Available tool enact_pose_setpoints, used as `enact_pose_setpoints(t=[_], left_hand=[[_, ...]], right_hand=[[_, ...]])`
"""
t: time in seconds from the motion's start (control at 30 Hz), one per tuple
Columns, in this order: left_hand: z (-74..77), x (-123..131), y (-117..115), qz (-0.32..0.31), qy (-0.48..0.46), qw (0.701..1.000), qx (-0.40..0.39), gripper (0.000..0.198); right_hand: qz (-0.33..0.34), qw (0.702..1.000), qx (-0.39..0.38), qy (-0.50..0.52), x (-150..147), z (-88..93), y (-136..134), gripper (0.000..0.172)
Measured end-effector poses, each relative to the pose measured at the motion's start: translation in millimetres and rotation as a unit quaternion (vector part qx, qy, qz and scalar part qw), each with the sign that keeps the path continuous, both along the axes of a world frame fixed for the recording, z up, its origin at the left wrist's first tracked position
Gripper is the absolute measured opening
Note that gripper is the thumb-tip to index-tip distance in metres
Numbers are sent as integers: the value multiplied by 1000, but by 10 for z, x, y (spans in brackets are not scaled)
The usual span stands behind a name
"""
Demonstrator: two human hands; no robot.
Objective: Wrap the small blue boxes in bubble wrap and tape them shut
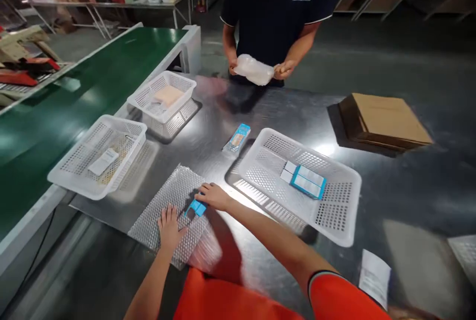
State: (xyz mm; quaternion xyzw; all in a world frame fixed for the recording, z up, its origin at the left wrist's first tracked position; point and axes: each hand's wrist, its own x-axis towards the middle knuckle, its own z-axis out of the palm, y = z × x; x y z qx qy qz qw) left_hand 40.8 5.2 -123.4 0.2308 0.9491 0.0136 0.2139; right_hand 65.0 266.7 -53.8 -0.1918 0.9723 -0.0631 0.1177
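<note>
A sheet of bubble wrap point(163, 211) lies flat on the metal table near its front edge. My left hand point(170, 230) rests on it with the fingers spread, holding nothing. On the upper right part of the sheet my right hand point(212, 196) has its fingers curled over a small blue box point(198, 207), partly hidden beneath them. To the right, a white perforated basket point(256, 171) holds several blue-and-white boxes point(308, 181). Beyond my right hand lies a blue package in clear wrapping point(238, 137).
Two white baskets point(134, 136) point(186, 82) stand at left beside a green conveyor belt point(111, 72). Flat cardboard point(394, 119) is stacked at right. A printed paper point(375, 275) lies at lower right. Across the table, a person point(277, 22) holds a translucent plastic-wrapped item point(255, 69).
</note>
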Motion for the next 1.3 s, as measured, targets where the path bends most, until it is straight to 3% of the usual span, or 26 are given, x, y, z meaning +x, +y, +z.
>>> enact_pose_setpoints(t=[0.17,0.3,0.63,0.77,0.87,0.93,1.03,1.1,1.23,1.3], left_hand=[[26,17,-12,0,7,1000,2,79],[37,23,-46,-4,12,1000,2,79],[140,-27,-54,-6,-23,1000,-8,80],[259,-226,-69,30,-17,999,32,62],[339,-332,175,42,17,991,124,46],[378,-327,449,9,-17,989,147,51],[417,-243,826,-1,-52,996,74,68],[435,-189,961,3,-38,999,24,69],[460,-144,998,-21,-5,1000,-14,61],[462,-128,995,-27,6,999,-33,62]], right_hand=[[-4,1000,-12,4,-165,-354,-158,35],[-16,1000,-20,-2,-146,-522,-170,37],[-9,1000,-12,18,-178,-606,-196,36],[-8,1000,0,29,-211,-646,-233,33],[2,999,-11,50,-214,-667,-232,30],[2,998,-25,60,-215,-685,-237,30],[-16,997,-39,66,-219,-721,-269,33],[-39,996,-49,66,-202,-731,-284,35],[-108,984,-125,68,5,-674,-199,52],[-207,957,-192,65,210,-638,-116,65]])
